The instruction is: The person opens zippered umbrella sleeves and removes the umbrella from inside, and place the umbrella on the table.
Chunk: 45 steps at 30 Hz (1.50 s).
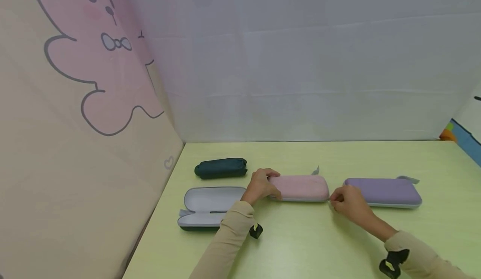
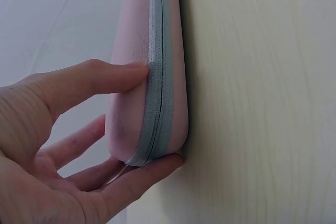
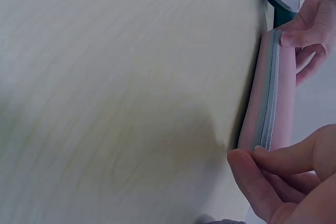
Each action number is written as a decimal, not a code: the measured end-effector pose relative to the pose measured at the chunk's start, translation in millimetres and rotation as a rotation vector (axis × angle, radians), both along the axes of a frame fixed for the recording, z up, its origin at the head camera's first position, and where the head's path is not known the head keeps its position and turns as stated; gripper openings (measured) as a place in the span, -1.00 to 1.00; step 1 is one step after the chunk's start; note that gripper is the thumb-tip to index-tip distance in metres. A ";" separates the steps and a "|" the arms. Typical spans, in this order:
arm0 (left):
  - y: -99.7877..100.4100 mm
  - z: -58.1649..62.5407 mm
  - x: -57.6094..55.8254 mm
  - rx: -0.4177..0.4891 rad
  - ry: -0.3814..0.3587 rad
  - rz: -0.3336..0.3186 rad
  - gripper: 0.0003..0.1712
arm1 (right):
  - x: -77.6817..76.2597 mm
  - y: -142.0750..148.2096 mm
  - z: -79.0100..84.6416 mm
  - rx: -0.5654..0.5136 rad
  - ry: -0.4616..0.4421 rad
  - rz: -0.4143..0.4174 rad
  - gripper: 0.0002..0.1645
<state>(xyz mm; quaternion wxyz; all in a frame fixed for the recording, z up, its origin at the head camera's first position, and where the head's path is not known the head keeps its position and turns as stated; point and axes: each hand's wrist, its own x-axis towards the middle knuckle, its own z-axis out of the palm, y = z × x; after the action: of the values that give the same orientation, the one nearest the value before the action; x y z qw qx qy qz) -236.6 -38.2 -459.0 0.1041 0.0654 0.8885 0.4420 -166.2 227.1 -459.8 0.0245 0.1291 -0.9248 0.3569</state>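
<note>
A pink zippered case [image 1: 300, 187] lies flat on the table, its grey zipper [image 2: 160, 77] running along the front side with the edges together. My left hand [image 1: 262, 186] grips its left end, thumb against the side beside the zipper and fingers around the end. At the case's front right corner, my right hand [image 1: 349, 204] pinches the zipper's end between thumb and index finger [image 3: 249, 174]; the pull itself is hidden by the fingertips. Just right of it sits a purple zippered case [image 1: 383, 192], partly behind that hand.
To the left, a dark case with a pale lining [image 1: 214, 199] lies open, partly covered by my left forearm. Behind it rests a dark green rolled pouch [image 1: 221, 168]. Cloth curtains [image 1: 300, 62] stand along the back and left of the light green table [image 1: 300, 245].
</note>
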 end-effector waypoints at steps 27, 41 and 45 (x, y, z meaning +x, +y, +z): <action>-0.8 0.4 -0.9 0.017 -0.024 -0.017 -0.30 | 10.1 -14.5 -3.7 -0.040 -0.013 -0.027 -0.90; -3.3 1.9 -0.8 0.036 -0.033 -0.016 -0.29 | 8.9 -23.3 -5.7 -0.047 -0.022 -0.042 -0.91; -4.0 1.5 -0.6 0.038 -0.031 -0.017 -0.29 | 8.5 -26.9 -5.5 -0.053 -0.013 -0.046 -0.93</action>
<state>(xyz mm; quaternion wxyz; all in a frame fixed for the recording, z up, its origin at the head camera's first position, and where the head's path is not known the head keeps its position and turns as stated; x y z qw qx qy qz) -237.2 -42.2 -457.5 0.1202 0.0681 0.8776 0.4590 -157.6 200.2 -465.3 0.0301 0.1047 -0.9179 0.3815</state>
